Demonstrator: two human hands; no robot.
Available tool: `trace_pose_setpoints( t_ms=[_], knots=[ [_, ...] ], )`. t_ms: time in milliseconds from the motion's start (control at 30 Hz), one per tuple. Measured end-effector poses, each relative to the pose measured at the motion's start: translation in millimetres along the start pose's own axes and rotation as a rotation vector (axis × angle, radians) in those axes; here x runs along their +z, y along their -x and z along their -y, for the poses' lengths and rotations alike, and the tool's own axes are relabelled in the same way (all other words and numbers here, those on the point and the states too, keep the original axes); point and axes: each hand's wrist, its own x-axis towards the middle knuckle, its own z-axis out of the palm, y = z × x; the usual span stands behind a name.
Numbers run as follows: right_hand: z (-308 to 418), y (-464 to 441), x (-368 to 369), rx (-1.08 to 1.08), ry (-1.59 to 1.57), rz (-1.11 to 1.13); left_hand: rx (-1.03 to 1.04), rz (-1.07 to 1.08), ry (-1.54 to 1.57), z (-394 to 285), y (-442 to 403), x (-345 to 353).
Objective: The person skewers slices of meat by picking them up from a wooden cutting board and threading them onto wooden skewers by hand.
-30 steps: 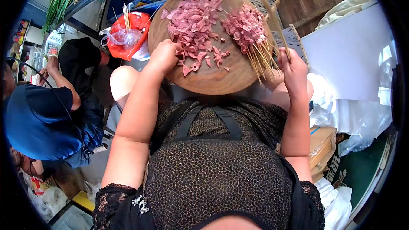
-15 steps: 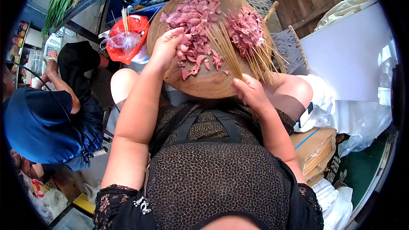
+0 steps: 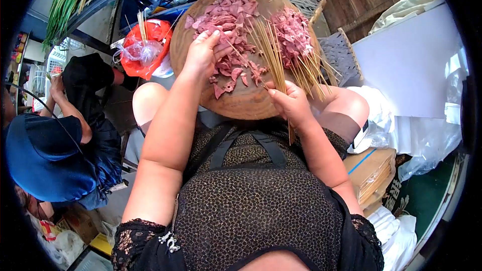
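My left hand (image 3: 203, 52) is over the left side of a round wooden board (image 3: 226, 105), its fingers closed on a piece of sliced raw meat. My right hand (image 3: 290, 101), at the board's near edge, grips a bundle of thin bamboo skewers (image 3: 273, 52). From its thumb and finger a single skewer (image 3: 246, 62) slants towards the meat at my left fingertips. Whether its tip has pierced that piece I cannot tell. Loose meat slices (image 3: 233, 12) lie heaped beyond my left hand. A pile of meat-loaded skewers (image 3: 293, 37) rests on the board's right side.
Left of the board stands a red plastic bag (image 3: 158, 52) with upright sticks in it. A person in a blue garment (image 3: 50, 155) sits further left. A woven chair (image 3: 341, 55) and a white panel (image 3: 406, 65) are on the right. Flattened cardboard (image 3: 371, 175) lies by my right side.
The bundle in my right hand has tilted more upright and slid lower through the grip. One skewer now reaches out towards my left hand, which has moved slightly right.
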Motion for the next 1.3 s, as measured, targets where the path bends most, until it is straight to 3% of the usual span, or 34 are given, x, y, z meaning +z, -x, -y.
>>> trace_pose_setpoints(
  t_ms=[533,1300],
  knots=[
    [-10,-6,-8,-0.029,0.126,-0.098,-0.006,0.026,-0.023,5,4,9],
    [-25,-10,4,-0.303,0.298,-0.232,-0.152,0.132,-0.046,7,12,21]
  ],
)
